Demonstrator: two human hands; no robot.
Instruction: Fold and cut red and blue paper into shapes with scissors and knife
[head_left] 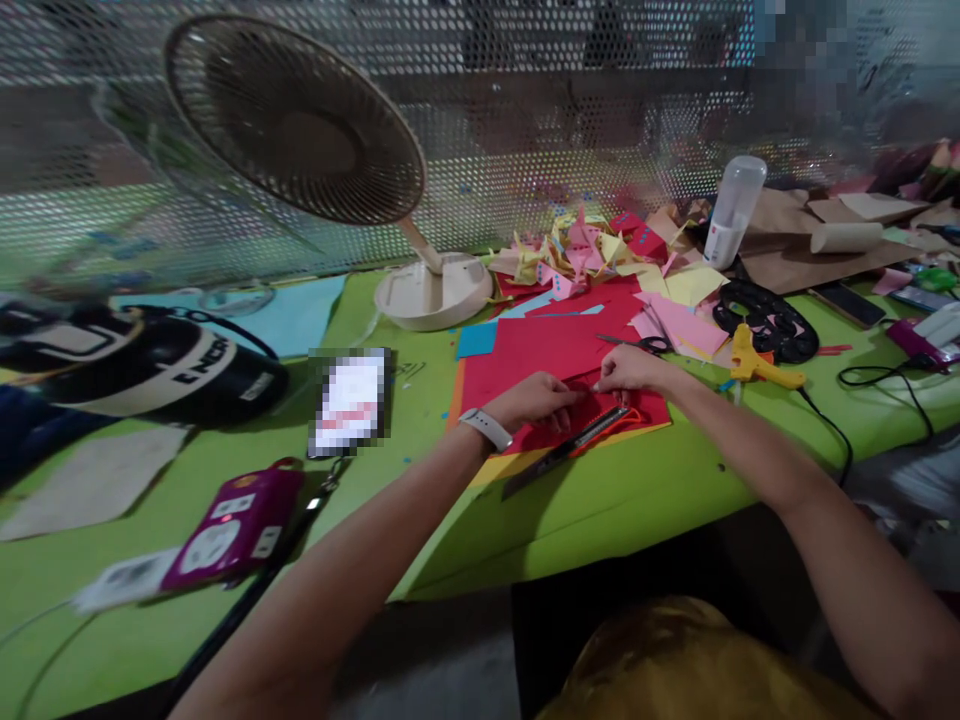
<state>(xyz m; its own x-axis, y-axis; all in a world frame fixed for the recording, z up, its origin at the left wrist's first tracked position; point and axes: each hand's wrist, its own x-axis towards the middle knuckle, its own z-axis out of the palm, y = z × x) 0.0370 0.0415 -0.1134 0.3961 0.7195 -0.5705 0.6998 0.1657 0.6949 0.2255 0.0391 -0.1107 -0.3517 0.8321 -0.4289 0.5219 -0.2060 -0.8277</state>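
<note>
- red paper (517, 350) lies flat on the green bench (420, 400), in front of us and a little right of the middle, with yellow paper (491, 468) showing along its near edge.
- folding looks well under way, we judge: a heap of folded pieces (581, 250), pink, yellow and red, sits on the far side of the bench, apparently finished. we cannot count them, since they overlap.
- plenty seems left to work: the broad red paper is mostly flat, and pink paper (686, 330) lies unfolded to its far right. blue paper (478, 340) shows at its far left corner.
- one small red piece (583, 384) appears to be in hand now, between our two hands over the red paper. we take it as unfinished, though its shape is too small and dark to read.
- our left hand (541, 402) is half closed, its fingers bent inward toward that piece from the left; whether it grips anything, we cannot tell.
- our right hand (624, 370) has thumb and fingertips drawn together in a pinch, seemingly on the right side of the small red piece.
- neither hand holds a tool: the orange cutter (598, 430) lies just on the near side of our hands, and the scissors (654, 344) rest just beyond the right one.
</note>
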